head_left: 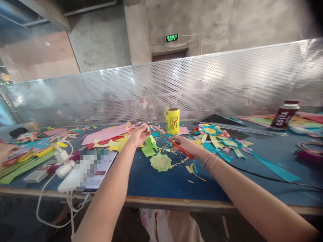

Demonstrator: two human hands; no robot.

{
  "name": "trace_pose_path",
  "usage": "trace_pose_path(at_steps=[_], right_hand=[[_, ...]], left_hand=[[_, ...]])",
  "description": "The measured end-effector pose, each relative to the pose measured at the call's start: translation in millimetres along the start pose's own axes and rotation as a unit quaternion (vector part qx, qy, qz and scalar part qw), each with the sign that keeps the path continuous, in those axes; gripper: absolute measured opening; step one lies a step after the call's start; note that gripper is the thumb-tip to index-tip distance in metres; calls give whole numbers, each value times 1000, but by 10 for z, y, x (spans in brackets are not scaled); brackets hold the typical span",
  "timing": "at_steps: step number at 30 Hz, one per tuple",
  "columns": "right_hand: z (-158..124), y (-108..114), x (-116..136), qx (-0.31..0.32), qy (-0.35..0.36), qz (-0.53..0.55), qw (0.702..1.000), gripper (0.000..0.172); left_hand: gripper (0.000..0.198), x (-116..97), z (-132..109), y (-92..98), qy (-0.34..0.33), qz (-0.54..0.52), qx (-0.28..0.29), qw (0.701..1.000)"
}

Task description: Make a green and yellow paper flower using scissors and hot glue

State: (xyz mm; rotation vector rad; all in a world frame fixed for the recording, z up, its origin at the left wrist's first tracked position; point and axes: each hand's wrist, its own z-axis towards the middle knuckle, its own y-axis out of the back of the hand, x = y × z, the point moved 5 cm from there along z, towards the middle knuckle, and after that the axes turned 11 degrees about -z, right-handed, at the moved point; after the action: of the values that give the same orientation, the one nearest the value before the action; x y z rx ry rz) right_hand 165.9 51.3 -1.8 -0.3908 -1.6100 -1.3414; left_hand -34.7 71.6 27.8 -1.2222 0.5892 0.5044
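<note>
My left hand (141, 135) is raised over the paper scraps with its fingers curled together; what they pinch, if anything, I cannot make out. Just below its fingertips is a folded piece of bright green paper (149, 147), and I cannot tell whether the hand touches it. My right hand (185, 145) grips red-handled scissors (182, 149), the blades pointing up and left toward my left hand. A pale green paper rosette (160, 162) lies on the table between my forearms. Behind the scissors stands a yellow printed cylinder (173, 121) with an open top.
Coloured paper flowers (209, 130) and pink paper sheets (106, 133) lie across the blue table (176, 185). At left are a phone (104, 171), white charger cables (41, 205) and yellow-and-red tools (37, 153). A dark red bottle (284, 115) stands at right. A perforated metal screen (101, 94) rises behind.
</note>
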Motion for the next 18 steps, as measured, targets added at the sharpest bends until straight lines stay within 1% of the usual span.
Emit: trace_pose_path(at_steps=[2,4,8,11,15,18], right_hand=[[-20,-13,-5,22,-19,44,999,41],[-39,-34,-8,48,-32,87,995,39],[-58,-74,-4,96,-26,159,982,34],[-56,-75,-17,100,-23,180,978,30],[-66,-58,-6,89,-28,193,977,28],[-87,-50,36,86,-26,211,973,28]], left_hand=[[6,1,19,44,0,-2,-12,1000],[7,-13,51,120,-16,9,-36,999],[15,-127,94,310,-86,70,-95,989],[20,-217,81,419,-110,89,-123,982],[12,-286,45,514,-105,108,-146,978],[12,-302,37,557,-101,114,-150,977]])
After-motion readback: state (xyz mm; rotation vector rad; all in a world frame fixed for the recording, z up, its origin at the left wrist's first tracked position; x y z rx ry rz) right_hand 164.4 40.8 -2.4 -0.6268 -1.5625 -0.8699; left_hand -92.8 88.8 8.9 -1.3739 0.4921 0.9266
